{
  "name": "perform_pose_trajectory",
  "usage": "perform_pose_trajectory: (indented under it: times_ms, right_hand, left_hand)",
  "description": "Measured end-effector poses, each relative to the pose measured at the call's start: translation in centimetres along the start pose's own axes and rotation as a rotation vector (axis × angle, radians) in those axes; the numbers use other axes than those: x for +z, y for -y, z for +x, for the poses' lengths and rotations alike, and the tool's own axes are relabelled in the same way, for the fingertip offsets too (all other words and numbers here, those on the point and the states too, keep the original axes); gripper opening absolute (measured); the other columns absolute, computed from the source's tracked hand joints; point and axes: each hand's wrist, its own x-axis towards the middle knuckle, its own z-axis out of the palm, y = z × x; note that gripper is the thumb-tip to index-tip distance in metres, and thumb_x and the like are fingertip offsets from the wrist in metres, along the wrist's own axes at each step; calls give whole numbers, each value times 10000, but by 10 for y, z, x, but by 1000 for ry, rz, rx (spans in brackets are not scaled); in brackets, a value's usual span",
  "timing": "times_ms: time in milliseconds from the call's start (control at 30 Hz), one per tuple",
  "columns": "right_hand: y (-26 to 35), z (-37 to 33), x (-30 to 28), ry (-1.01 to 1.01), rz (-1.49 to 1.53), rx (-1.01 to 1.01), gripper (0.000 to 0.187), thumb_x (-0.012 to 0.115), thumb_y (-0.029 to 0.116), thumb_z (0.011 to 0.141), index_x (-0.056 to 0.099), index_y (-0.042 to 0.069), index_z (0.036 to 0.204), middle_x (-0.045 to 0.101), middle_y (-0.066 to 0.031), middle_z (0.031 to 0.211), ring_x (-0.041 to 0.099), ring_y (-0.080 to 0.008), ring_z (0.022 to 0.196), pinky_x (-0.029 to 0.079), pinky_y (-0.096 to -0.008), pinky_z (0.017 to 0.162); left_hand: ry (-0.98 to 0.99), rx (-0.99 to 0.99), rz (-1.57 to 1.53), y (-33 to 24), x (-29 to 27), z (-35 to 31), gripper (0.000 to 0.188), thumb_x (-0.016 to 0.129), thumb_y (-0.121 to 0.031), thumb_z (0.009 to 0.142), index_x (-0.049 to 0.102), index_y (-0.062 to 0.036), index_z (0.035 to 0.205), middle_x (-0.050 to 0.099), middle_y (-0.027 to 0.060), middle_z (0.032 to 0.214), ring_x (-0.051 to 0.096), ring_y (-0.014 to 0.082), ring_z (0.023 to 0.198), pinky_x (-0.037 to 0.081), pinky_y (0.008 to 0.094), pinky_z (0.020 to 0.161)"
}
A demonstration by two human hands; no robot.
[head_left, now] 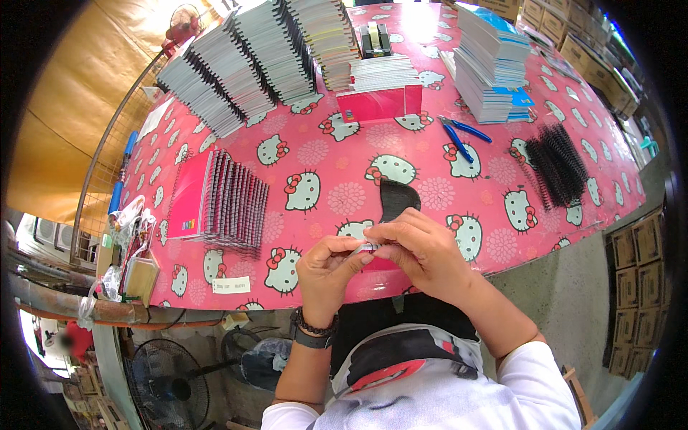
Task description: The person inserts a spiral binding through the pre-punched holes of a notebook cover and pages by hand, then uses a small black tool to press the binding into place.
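Observation:
My left hand [326, 269] and my right hand [423, 247] meet at the near edge of the table. Between their pinched fingertips is a small pale, shiny piece [368, 248], mostly covered by the fingers; its kind is too small to tell. Just beyond my right hand lies a flat black piece [399, 198], partly hidden by that hand. To the left stands a row of pink spiral-bound notebooks [226, 201]. Blue-handled pliers [462, 136] lie farther off to the right, their handles spread apart.
Tall stacks of bound books [251, 64] fill the far left. A pink-covered stack of pages [380, 102] and a tape dispenser [375, 41] stand mid-back. Blue-edged booklets [491, 68] rise at far right, black binding coils [555, 165] nearer. A paper slip [231, 285] lies near left.

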Motion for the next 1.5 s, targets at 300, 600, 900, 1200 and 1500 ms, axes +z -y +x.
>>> perform_pose_trajectory:
  times_ms: [300,600,900,1200,1500]
  right_hand:
    - [-2,-1,3,-40,127,66,270,695,34,747,628,15,1008,619,-107,861,602,-245,777,489,-322,661]
    - [-1,2,6,-47,148,30,224,674,47,754,605,43,967,597,-105,840,580,-274,797,477,-355,687]
    - [2,8,8,9,158,5,236,724,116,733,578,38,901,559,-98,841,540,-286,766,451,-365,662]
    - [9,14,19,8,29,-145,211,683,98,768,586,13,935,585,-114,872,538,-288,774,455,-371,682]
    - [-15,41,0,-108,76,97,159,683,95,787,640,2,908,636,-93,812,603,-192,747,471,-289,678]
  left_hand:
    - [-24,28,30,-6,4,-1,205,675,113,760,615,33,940,628,61,892,597,103,823,508,228,726]
    - [-45,98,160,-9,3,-1,211,695,112,737,619,33,917,639,80,890,613,123,828,521,251,747]
    - [-46,221,360,-12,-1,-3,188,741,51,694,645,-4,847,676,87,877,646,145,807,527,258,720]
    - [-149,183,120,-18,-1,-5,178,726,1,756,627,-19,902,670,70,868,631,120,797,515,248,699]
    - [-563,590,941,-161,-96,37,237,496,-257,955,616,-53,956,585,71,805,520,132,719,418,271,684]
